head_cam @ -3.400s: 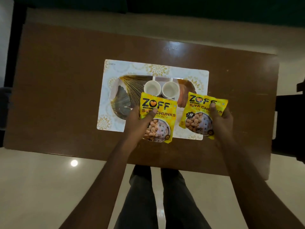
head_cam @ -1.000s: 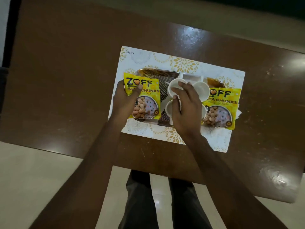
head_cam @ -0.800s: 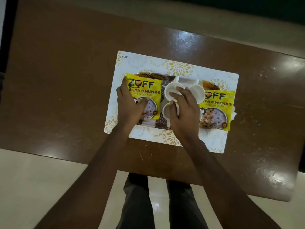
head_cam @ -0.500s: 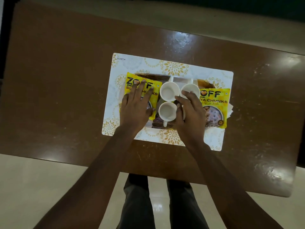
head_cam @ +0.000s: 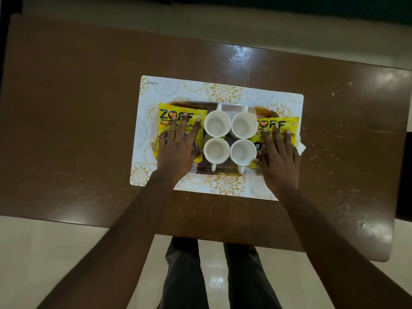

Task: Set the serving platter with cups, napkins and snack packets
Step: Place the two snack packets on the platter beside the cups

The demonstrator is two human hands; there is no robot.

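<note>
A dark gold-lined serving platter (head_cam: pixel 196 104) lies on a white floral placemat (head_cam: pixel 223 92). Several white cups (head_cam: pixel 217 124) stand in a tight square at its middle, handles pointing outward. A yellow snack packet (head_cam: pixel 166 117) covers the platter's left end, and my left hand (head_cam: pixel 178 146) rests flat on it with straight fingers. A second yellow packet (head_cam: pixel 289 124) covers the right end under my right hand (head_cam: pixel 278 157), also flat. A white napkin corner (head_cam: pixel 301 149) sticks out beneath the right packet.
The placemat sits at the middle of a brown wooden table (head_cam: pixel 66 130). The table's near edge runs just above my legs (head_cam: pixel 223 275) and the pale tiled floor (head_cam: pixel 44 253). A dark object (head_cam: pixel 404 175) stands beyond the right edge.
My right hand left the cups and moved right onto the right packet. My left hand flattened on the left packet. The cups now form a neat square.
</note>
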